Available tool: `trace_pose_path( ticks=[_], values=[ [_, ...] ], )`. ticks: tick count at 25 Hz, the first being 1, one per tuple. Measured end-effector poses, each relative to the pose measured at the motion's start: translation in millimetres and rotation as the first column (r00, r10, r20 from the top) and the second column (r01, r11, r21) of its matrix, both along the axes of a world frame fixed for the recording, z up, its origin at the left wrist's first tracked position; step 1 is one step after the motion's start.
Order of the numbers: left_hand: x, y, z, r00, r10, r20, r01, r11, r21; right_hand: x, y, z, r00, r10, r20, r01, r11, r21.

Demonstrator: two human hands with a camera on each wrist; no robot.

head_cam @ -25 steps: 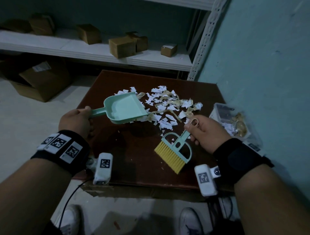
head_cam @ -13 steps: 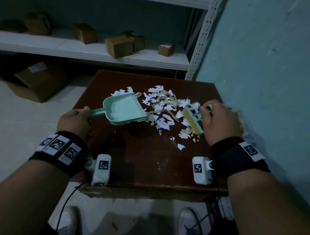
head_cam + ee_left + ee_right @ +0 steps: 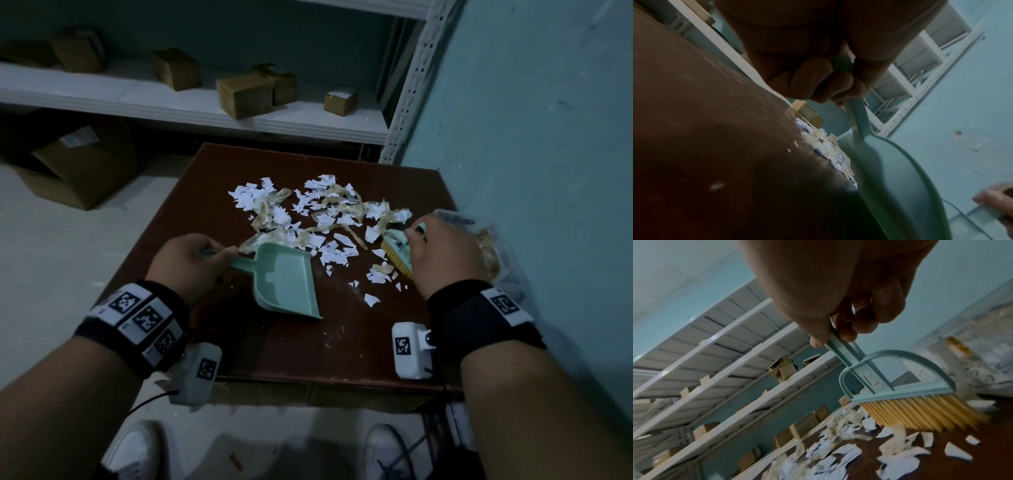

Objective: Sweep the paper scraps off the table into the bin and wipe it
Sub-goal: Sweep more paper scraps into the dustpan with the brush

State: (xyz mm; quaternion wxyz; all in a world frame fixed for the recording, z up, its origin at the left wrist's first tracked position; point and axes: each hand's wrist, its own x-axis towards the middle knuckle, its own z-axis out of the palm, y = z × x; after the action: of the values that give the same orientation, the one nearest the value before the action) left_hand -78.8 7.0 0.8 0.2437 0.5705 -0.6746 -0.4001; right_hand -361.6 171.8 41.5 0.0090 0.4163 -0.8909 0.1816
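The left hand [image 3: 191,262] grips the mint dustpan [image 3: 286,286], now swung with its mouth toward the person. The right hand [image 3: 442,255] holds the yellow-bristled brush [image 3: 397,255], still among paper scraps [image 3: 308,212] on the brown table [image 3: 342,342].

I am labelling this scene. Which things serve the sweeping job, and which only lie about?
Job: dustpan in left hand; brush in right hand; paper scraps; table.

Lying about: cardboard boxes on the shelf; large carton on the floor.

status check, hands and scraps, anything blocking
Left hand grips dustpan handle, pan empty. Right hand grips brush at pile's right edge. Paper scraps all on table. Nothing blocking.
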Motion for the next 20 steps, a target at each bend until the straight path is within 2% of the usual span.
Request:
trace_pose_path(
  ticks=[2,4,9,11,15,17,20],
  values=[
    [0,3,0,0.998,-0.039,0.051,0.04,0.999,-0.007,9,-2,-1,0.994,0.098,0.052,-0.097,0.995,-0.022],
    [0,3,-1,0.994,-0.062,0.093,0.065,0.997,-0.028,14,-3,2,0.99,0.137,0.037,-0.134,0.988,-0.072],
    [1,3,-4,0.99,-0.081,0.114,0.085,0.996,-0.03,-12,10,17,0.995,-0.064,-0.072,0.049,0.98,-0.194],
    [0,5,-4,0.986,-0.098,0.137,0.102,0.995,-0.023,-20,13,13,0.992,-0.098,-0.081,0.084,0.984,-0.154],
    [-2,6,-2,0.985,-0.093,0.143,0.091,0.996,0.02,-17,5,0,0.995,-0.06,-0.081,0.06,0.998,-0.01],
    [-3,6,-3,0.983,-0.099,0.155,0.102,0.995,-0.005,-11,2,-4,0.998,-0.025,-0.059,0.027,0.999,0.045],
    [-5,9,-5,0.973,-0.119,0.199,0.124,0.992,-0.015,-2,-3,-6,0.997,0.078,-0.022,-0.077,0.996,0.038]
  ],
)
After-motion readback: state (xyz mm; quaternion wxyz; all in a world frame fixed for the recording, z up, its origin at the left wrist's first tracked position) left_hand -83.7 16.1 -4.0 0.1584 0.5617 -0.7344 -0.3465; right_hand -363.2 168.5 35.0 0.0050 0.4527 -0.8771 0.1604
